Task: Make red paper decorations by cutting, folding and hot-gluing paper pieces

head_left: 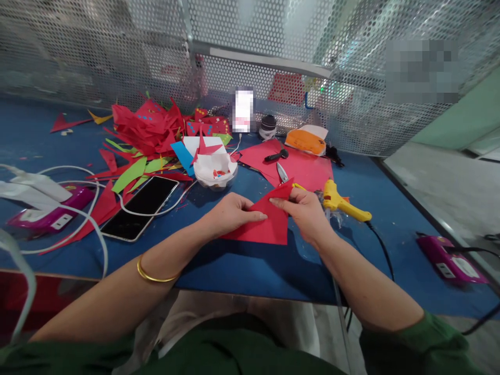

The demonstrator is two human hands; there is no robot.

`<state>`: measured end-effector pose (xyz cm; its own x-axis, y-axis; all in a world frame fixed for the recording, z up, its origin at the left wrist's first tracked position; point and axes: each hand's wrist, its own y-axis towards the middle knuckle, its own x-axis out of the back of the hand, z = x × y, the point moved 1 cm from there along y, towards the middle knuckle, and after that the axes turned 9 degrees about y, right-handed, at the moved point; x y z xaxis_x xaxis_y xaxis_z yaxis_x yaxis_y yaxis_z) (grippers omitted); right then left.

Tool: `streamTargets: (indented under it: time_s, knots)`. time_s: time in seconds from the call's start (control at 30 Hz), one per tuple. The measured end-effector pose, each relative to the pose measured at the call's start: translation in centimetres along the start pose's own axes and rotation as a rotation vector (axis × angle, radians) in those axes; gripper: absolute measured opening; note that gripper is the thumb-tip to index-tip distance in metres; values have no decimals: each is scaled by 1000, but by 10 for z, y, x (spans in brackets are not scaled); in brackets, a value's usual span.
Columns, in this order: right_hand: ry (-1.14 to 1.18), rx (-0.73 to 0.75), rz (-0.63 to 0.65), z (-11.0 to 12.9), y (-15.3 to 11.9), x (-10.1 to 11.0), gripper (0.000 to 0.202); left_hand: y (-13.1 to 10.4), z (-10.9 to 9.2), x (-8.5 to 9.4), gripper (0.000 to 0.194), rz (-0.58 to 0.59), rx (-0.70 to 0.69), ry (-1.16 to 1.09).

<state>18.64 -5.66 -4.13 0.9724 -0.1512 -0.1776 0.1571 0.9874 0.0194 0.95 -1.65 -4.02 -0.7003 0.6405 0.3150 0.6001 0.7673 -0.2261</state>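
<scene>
A folded sheet of red paper [269,229] is held between my two hands, just above the blue table near its front edge. My left hand [232,213] pinches its left side, thumb on top and the other fingers behind. At the upper right corner, my right hand [307,211] grips the paper the same way. Just beyond the paper lie scissors [282,173], their blade pointing away and the handles partly hidden by the paper and my right hand. A yellow glue gun [346,203] rests to the right of my right hand.
Red paper scraps [152,127] pile up at the back left. A black phone [140,208], white cables and a purple power strip [58,211] lie left. A lined bowl [215,172] stands mid-table, red sheets [304,166] behind the scissors. Another purple power strip [449,260] is right. Perforated metal screens the back.
</scene>
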Motion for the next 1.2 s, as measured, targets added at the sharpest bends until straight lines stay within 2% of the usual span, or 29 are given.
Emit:
streamTargets:
  time_s: [0.1,0.2,0.37,0.43,0.53,0.7,0.83,0.9,1.0,1.1,1.2]
  knots:
    - [-24,87,-121,10,6,10,17,1,-2,3,21,2,42,1]
    - [-61,180,-188,22,12,24,15,2,-5,8,23,-23,29,-14]
    - [-61,308,-240,33,19,39,17,3,-7,17,26,-165,-6,-11]
    - [-66,329,-247,34,20,41,17,3,-7,17,26,-207,-18,-40]
    - [-43,358,-279,34,21,40,16,5,-4,16,27,-202,-38,-119]
    - [82,415,-333,29,21,33,17,7,-1,11,38,-227,-79,-342]
    - [120,380,-356,17,17,21,18,4,-3,-1,39,-148,-75,-366]
    - [108,364,-342,13,13,15,19,3,-5,-7,38,-146,-75,-352]
    - [100,274,-265,10,8,9,27,2,-4,-8,34,-236,-69,-332]
    - [44,81,-117,9,4,5,36,3,-2,-4,33,-353,-81,-334]
    - [-30,-53,2,6,0,0,36,3,-2,-2,34,-398,-110,-334]
